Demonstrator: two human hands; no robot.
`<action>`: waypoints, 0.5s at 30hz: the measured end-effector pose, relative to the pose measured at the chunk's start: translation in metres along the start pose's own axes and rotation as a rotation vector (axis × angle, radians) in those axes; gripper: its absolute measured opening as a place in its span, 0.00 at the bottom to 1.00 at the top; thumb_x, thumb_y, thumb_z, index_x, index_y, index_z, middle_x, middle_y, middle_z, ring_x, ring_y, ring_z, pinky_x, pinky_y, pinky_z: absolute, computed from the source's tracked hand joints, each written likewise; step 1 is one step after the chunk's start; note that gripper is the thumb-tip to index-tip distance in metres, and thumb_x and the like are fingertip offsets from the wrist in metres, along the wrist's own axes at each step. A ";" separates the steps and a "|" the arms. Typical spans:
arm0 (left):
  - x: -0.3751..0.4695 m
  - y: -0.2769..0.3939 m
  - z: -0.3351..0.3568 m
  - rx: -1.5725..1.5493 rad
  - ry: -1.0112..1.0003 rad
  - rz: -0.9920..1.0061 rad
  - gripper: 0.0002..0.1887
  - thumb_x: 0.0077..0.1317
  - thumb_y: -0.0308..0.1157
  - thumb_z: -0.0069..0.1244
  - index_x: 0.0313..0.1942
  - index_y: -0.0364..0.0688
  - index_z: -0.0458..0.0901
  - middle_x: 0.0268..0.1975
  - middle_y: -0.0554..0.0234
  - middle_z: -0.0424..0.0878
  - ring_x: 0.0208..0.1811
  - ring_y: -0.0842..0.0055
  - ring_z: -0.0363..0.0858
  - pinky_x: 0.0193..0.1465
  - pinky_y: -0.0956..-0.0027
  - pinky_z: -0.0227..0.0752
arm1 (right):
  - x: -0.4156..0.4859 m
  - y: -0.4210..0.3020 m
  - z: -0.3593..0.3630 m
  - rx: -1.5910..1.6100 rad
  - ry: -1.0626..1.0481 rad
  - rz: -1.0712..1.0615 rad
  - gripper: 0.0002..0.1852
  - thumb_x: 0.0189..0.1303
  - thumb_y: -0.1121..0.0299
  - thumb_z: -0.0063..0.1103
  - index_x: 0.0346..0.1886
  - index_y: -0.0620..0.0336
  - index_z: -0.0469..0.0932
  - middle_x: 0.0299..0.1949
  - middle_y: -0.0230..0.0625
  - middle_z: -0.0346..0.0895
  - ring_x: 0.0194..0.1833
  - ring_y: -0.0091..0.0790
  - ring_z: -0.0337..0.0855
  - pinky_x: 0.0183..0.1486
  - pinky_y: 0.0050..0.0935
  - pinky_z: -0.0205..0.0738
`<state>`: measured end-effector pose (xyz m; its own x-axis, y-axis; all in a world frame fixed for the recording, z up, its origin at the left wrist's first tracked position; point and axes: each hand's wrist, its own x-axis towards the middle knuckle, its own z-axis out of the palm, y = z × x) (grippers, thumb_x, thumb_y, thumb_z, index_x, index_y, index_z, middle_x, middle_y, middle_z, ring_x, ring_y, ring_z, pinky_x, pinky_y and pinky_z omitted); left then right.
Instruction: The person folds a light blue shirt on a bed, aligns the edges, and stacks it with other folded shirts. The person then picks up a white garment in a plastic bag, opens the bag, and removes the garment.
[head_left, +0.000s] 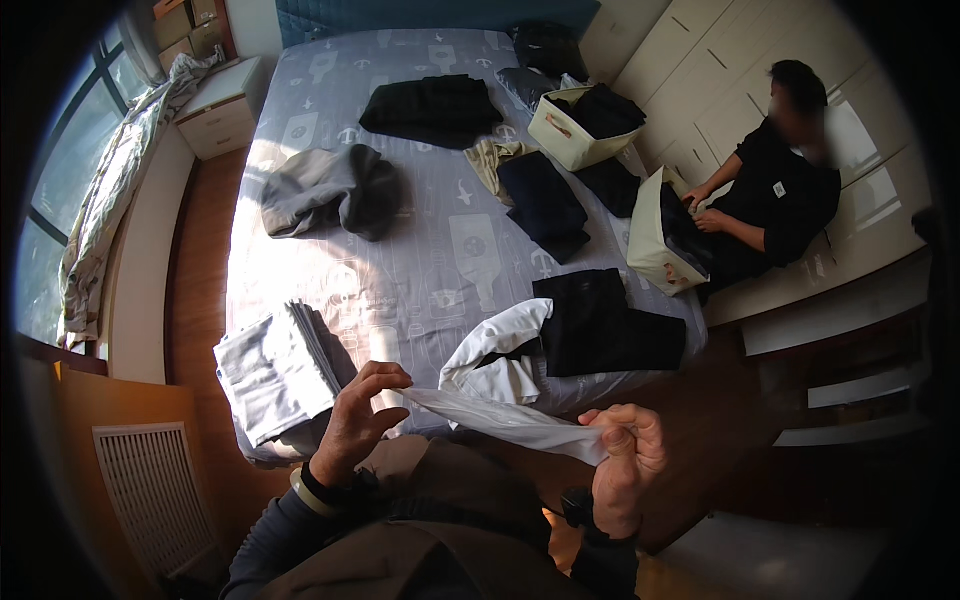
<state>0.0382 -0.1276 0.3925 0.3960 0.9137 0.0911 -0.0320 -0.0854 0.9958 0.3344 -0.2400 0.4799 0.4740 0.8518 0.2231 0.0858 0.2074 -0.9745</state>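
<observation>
A thin white cloth (517, 424) stretches in the air between my hands, before my chest. My right hand (628, 457) grips its right end, the thumb pressed against curled fingers. At the other end, the fingertips of my left hand (361, 420) meet the cloth's narrow tip, while the thumb stands apart; whether they pinch it is unclear. Just beyond lies a white garment (487, 349) on the bed, beside folded black trousers (611, 330). Close to my left hand, a stack of folded pale fabric (277, 375) rests at the bed's corner.
On the bed (420, 300) lie a crumpled grey garment (330, 191), a black folded garment (431, 112) and navy trousers (541, 206). A cream bin (577, 142) holds dark clothes. At right, a person (780, 180) has both hands at another cream bin (656, 240), before cabinets (697, 75).
</observation>
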 end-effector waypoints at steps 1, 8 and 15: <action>0.002 0.003 0.002 0.189 -0.049 0.088 0.24 0.54 0.13 0.66 0.53 0.38 0.86 0.55 0.58 0.84 0.59 0.65 0.80 0.63 0.62 0.75 | 0.000 0.001 0.004 0.002 -0.080 0.008 0.08 0.76 0.73 0.65 0.51 0.66 0.79 0.36 0.36 0.84 0.41 0.29 0.85 0.61 0.40 0.84; 0.018 0.007 0.023 0.693 -0.102 0.325 0.21 0.52 0.25 0.73 0.48 0.42 0.89 0.48 0.62 0.87 0.53 0.62 0.81 0.59 0.60 0.70 | 0.007 -0.001 0.019 -0.080 -0.203 -0.008 0.13 0.77 0.77 0.62 0.59 0.69 0.73 0.44 0.41 0.89 0.48 0.31 0.90 0.60 0.35 0.84; 0.022 -0.004 0.020 0.451 -0.099 0.271 0.13 0.56 0.24 0.70 0.43 0.43 0.90 0.43 0.62 0.87 0.45 0.62 0.84 0.53 0.61 0.73 | 0.008 0.001 0.017 -0.068 -0.166 0.050 0.07 0.77 0.80 0.60 0.54 0.67 0.77 0.41 0.41 0.89 0.46 0.32 0.89 0.59 0.34 0.84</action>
<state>0.0653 -0.1150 0.3906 0.5134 0.7952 0.3225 0.2437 -0.4955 0.8337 0.3233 -0.2249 0.4812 0.3282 0.9293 0.1696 0.1277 0.1342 -0.9827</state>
